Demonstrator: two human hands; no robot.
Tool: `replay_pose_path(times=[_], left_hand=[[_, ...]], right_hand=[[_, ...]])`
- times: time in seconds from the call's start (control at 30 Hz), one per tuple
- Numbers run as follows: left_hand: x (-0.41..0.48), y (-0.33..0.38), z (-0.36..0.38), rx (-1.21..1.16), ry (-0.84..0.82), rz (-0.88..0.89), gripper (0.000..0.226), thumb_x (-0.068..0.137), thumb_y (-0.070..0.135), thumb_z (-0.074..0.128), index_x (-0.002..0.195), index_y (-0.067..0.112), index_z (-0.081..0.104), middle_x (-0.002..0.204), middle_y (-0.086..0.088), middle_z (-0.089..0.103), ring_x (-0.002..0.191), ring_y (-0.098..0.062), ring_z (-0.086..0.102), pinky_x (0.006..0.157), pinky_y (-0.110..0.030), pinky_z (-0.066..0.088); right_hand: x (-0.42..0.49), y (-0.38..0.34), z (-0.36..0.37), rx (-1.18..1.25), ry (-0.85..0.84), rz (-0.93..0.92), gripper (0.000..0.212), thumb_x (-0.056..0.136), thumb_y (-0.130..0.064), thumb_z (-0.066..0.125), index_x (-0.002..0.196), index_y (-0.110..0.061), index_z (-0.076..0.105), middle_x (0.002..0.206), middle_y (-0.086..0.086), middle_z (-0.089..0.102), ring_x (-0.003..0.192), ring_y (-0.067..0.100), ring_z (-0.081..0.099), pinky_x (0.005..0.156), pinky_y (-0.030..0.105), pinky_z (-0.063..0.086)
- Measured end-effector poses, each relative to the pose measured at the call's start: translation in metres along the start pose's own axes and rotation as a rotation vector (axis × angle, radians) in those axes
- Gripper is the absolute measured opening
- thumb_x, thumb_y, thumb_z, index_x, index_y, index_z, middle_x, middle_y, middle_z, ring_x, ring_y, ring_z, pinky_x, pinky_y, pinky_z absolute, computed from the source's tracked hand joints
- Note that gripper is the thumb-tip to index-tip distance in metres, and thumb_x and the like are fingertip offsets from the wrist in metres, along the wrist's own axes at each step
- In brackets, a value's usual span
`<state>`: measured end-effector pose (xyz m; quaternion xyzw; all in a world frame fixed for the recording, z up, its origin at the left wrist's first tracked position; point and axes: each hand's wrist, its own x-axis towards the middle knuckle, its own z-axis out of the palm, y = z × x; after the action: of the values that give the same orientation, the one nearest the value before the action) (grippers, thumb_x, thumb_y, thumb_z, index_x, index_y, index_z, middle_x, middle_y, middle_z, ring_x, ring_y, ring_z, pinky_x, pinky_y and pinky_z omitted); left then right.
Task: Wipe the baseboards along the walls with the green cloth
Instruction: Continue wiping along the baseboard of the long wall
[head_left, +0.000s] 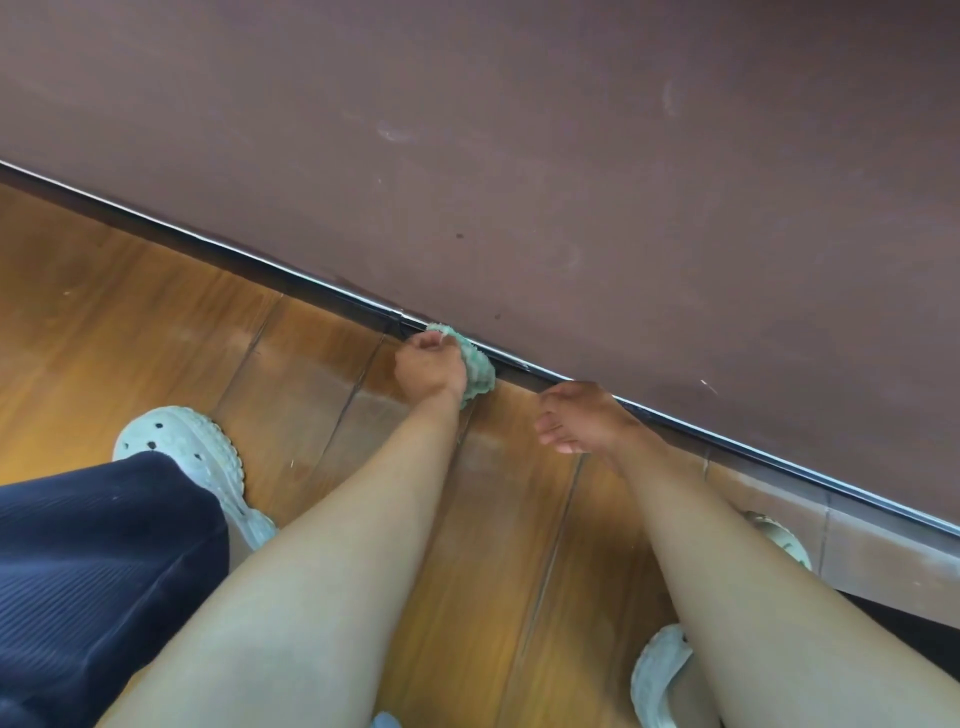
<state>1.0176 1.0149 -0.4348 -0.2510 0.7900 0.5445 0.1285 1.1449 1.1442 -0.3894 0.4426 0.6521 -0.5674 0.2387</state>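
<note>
The left hand (428, 366) is curled round the green cloth (475, 370), thumb and fingers bunching it into a wad and pressing it against the baseboard (260, 271). The cloth sits right at the foot of the wall (571, 156), just past a joint in the baseboard, with its fluffy edge showing above and to the right of the knuckles. The right hand (587, 418) holds nothing. Its fingers hang loosely bent, pointing down toward the floor (156, 322), and it sits just beside the baseboard a little further along from the cloth — whether it touches the strip, I cannot tell.

The baseboard runs diagonally from the upper left to the lower right, a dark band with a bright glossy line along its top edge. The wall above it is a dull brownish mauve with a few pale scuffs and small dark specks. The floor is warm-toned wooden board with visible seams. Both bare forearms reach in from the bottom edge. A pale perforated clog (192, 452) stands on the floor to the left, partly covered by a dark blue ribbed trouser leg (93, 571) — a second pale clog (660, 675) shows under the right forearm.
</note>
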Motion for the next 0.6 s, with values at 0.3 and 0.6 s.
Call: replay_pose_path(times=[0.3, 0.6], left_hand=[[-0.011, -0.005, 0.001, -0.047, -0.147, 0.019, 0.027, 0.091, 0.005, 0.068, 0.074, 0.021, 0.054, 0.095, -0.009, 0.065, 0.092, -0.022, 0.063, 0.082, -0.023, 0.051], [-0.016, 0.003, -0.014, -0.222, -0.293, -0.337, 0.011, 0.082, 0.01, 0.073, 0.08, 0.014, 0.063, 0.086, -0.006, 0.068, 0.071, -0.02, 0.066, 0.069, -0.032, 0.058]], right_hand=[[-0.005, -0.006, 0.01, -0.039, -0.028, -0.021, 0.017, 0.099, -0.029, 0.053, 0.109, -0.021, 0.064, 0.095, 0.006, 0.073, 0.077, 0.017, 0.069, 0.07, 0.026, 0.054], [-0.007, 0.001, 0.003, -0.042, -0.014, 0.007, 0.017, 0.1, -0.03, 0.053, 0.109, -0.02, 0.063, 0.09, 0.005, 0.071, 0.079, 0.019, 0.069, 0.072, 0.027, 0.053]])
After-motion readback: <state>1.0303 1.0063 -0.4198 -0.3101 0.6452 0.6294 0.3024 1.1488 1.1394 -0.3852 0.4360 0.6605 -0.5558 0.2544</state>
